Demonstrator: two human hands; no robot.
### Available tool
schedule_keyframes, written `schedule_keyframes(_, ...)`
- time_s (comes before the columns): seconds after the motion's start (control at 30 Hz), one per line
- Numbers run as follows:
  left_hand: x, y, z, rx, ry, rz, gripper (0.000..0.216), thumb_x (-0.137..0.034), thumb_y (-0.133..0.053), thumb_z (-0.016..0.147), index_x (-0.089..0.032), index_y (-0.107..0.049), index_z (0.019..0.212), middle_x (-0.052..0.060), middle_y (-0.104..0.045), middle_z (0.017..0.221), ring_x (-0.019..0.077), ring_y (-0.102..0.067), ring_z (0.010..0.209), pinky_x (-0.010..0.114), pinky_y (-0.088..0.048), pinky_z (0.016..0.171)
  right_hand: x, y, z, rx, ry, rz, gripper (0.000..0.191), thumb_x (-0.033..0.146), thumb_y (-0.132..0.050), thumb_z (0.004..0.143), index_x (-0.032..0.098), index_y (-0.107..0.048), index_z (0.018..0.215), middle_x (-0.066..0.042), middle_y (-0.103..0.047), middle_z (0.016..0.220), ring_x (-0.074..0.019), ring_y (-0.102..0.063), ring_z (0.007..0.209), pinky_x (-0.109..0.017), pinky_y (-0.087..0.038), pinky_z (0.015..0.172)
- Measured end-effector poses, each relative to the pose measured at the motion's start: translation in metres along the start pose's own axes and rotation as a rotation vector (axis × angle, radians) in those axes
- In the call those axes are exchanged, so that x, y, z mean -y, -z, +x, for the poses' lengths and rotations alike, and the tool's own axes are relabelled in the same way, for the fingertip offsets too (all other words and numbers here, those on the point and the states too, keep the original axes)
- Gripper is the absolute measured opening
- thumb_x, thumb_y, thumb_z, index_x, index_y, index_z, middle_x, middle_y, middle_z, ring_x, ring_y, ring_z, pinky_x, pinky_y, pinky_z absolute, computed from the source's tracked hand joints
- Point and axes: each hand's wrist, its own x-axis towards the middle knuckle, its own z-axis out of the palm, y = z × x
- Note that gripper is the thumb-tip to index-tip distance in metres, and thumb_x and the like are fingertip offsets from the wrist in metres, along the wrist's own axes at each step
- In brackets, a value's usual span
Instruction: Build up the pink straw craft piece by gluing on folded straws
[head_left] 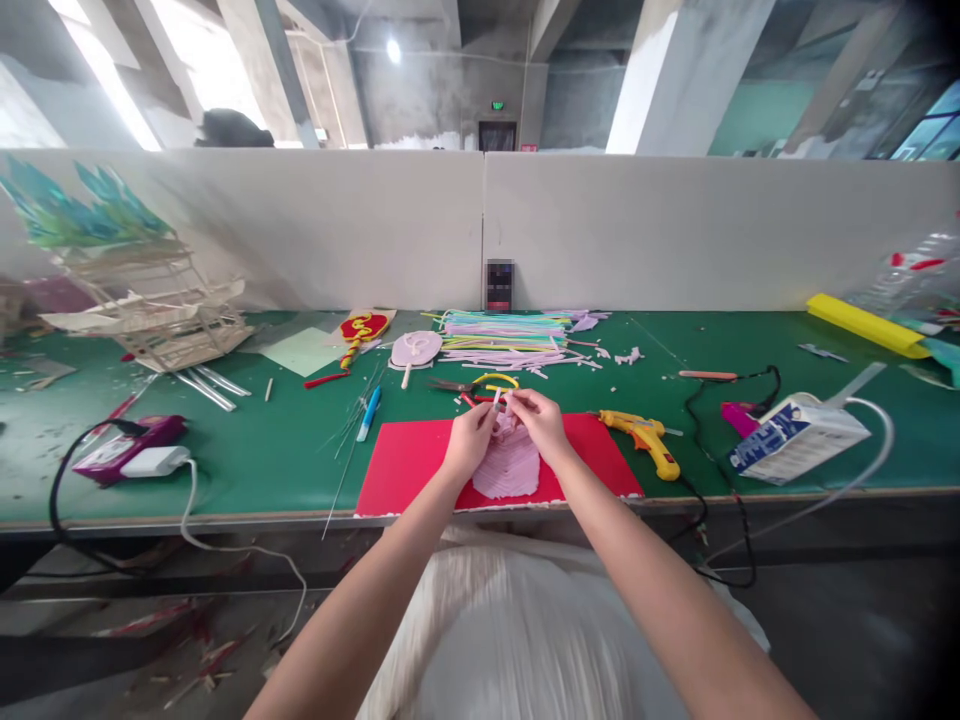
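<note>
Over a red board [409, 455] at the table's front edge, my two hands work close together. My left hand [471, 438] is closed, its fingertips round a short pale lilac strip [496, 398] that points upward. Fingers pinched, my right hand [540, 425] meets it at a bit of the same lilac material, too small to make out fully. Below them a ribbed lilac piece [508, 472] rests on the board, its upper part hidden by my fingers. Just beyond lie scissors [454, 386] and a yellow-and-red handled tool [499, 381], partly covered by my hands.
A yellow glue gun [643, 438] lies right of the board, a blue pen-like cutter [370, 412] left. Coloured strips [510, 335] and a round lilac piece [416, 349] lie behind. A stick model [161, 310], a purple power block [131, 450] and a carton [799, 437] stand at the sides.
</note>
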Motion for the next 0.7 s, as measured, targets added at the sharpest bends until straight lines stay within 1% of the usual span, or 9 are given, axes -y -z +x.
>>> schedule_keyframes(0.17, 0.0, 0.0011, -0.0009, 0.015, -0.022, 0.096, 0.031, -0.039, -0.042, 0.09, -0.019, -0.058, 0.073, -0.003, -0.054, 0.055, 0.0123, -0.053, 0.051, 0.02, -0.039, 0.053, 0.0009, -0.0002, 0.0001, 0.024, 0.002, -0.01, 0.034, 0.053, -0.073, 0.068, 0.02, -0.066, 0.071, 0.002, -0.059, 0.057, -0.0108, -0.052, 0.046, -0.026, -0.045, 0.047)
schedule_keyframes(0.43, -0.0078, 0.0021, -0.0045, 0.024, -0.062, 0.245, 0.025, -0.03, -0.041, 0.09, -0.022, -0.052, 0.07, -0.003, -0.053, 0.057, 0.0138, -0.051, 0.056, 0.021, -0.034, 0.056, -0.0024, 0.0002, 0.0014, 0.031, -0.009, -0.019, 0.033, 0.053, -0.074, 0.068, 0.021, -0.069, 0.072, 0.002, -0.06, 0.055, -0.0111, -0.053, 0.047, -0.026, -0.046, 0.048)
schedule_keyframes(0.7, -0.009, 0.0018, -0.0055, 0.036, -0.067, 0.292, 0.026, -0.029, -0.04, 0.091, -0.022, -0.051, 0.068, -0.003, -0.054, 0.058, 0.0137, -0.052, 0.057, 0.021, -0.034, 0.056, -0.0018, 0.0008, 0.0018, 0.029, -0.04, 0.01, 0.033, 0.051, -0.075, 0.065, 0.021, -0.072, 0.077, 0.002, -0.061, 0.054, -0.0119, -0.054, 0.047, -0.027, -0.048, 0.049)
